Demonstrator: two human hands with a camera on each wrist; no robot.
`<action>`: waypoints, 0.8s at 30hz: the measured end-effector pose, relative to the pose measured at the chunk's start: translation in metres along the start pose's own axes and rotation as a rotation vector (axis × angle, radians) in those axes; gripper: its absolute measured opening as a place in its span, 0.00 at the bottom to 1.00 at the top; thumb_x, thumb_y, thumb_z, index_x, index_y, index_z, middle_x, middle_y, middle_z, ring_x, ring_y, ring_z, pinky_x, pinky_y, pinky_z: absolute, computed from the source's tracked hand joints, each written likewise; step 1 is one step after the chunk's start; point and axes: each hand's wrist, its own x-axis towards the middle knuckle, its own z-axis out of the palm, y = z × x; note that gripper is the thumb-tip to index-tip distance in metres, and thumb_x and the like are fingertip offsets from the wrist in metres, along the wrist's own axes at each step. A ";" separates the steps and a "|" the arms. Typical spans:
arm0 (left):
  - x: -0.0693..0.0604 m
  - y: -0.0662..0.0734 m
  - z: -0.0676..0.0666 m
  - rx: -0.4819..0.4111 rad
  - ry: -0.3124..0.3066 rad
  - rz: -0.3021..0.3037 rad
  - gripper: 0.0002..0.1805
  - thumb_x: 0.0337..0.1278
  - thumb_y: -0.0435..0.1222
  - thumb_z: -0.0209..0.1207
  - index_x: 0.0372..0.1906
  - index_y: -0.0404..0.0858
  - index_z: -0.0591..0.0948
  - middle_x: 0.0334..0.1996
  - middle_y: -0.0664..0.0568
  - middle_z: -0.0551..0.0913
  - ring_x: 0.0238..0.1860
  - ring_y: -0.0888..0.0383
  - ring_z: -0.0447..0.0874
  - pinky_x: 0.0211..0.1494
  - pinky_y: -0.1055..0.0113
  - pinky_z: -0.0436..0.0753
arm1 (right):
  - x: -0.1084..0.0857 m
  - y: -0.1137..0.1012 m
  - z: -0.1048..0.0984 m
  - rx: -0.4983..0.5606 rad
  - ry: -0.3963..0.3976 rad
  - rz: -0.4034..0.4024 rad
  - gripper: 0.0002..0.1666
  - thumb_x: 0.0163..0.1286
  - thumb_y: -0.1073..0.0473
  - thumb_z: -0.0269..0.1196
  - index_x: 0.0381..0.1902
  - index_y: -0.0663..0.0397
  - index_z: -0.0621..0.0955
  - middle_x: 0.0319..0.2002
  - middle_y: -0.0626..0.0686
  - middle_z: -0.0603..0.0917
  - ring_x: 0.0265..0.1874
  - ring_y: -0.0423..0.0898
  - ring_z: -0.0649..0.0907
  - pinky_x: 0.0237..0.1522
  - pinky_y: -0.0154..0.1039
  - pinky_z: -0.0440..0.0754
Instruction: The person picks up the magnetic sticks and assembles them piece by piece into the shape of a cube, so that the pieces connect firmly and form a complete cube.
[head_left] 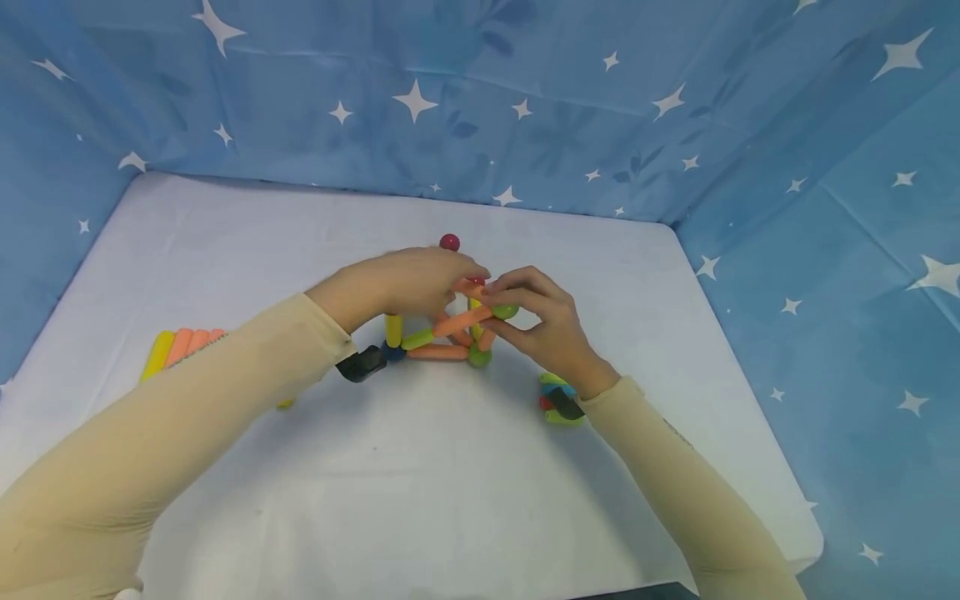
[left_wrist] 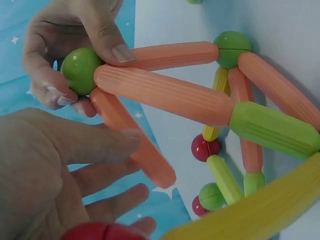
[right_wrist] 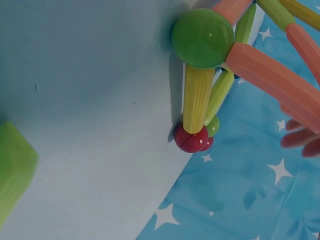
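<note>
Green and glossy, a plastic ball point(head_left: 506, 312) at a raised corner of the multicoloured plastic rod-and-ball frame point(head_left: 461, 322) is pinched, in the head view, in the right hand's point(head_left: 543, 321) grip above the white desk point(head_left: 405, 500). Left wrist view: the left hand point(left_wrist: 55, 162) pinches an orange ridged plastic rod point(left_wrist: 156, 167), one end at that ball, the other free; holding the ball steady and angling the rod gently should spare neighbouring joints. Right wrist view: pale, smooth desktop, blue star-printed curtain point(right_wrist: 240, 185) beyond.
</note>
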 end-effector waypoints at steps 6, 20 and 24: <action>0.006 0.003 0.001 0.026 -0.088 -0.040 0.28 0.70 0.30 0.59 0.71 0.52 0.73 0.64 0.53 0.77 0.56 0.55 0.77 0.55 0.56 0.78 | 0.001 -0.003 0.001 0.021 0.000 -0.029 0.21 0.50 0.76 0.77 0.43 0.61 0.87 0.47 0.59 0.82 0.47 0.52 0.83 0.51 0.39 0.81; -0.004 -0.010 -0.004 -0.015 0.076 -0.026 0.14 0.71 0.35 0.60 0.58 0.44 0.84 0.44 0.54 0.84 0.38 0.54 0.79 0.42 0.59 0.80 | 0.006 -0.022 0.003 0.067 0.023 0.155 0.26 0.50 0.79 0.76 0.49 0.68 0.83 0.49 0.62 0.82 0.47 0.52 0.83 0.45 0.43 0.85; -0.015 -0.013 -0.002 -0.078 0.123 0.025 0.11 0.68 0.34 0.63 0.52 0.45 0.87 0.35 0.57 0.85 0.31 0.54 0.78 0.34 0.61 0.77 | 0.008 -0.032 -0.003 0.111 -0.025 0.312 0.28 0.55 0.78 0.73 0.54 0.70 0.80 0.50 0.62 0.83 0.46 0.51 0.85 0.46 0.45 0.85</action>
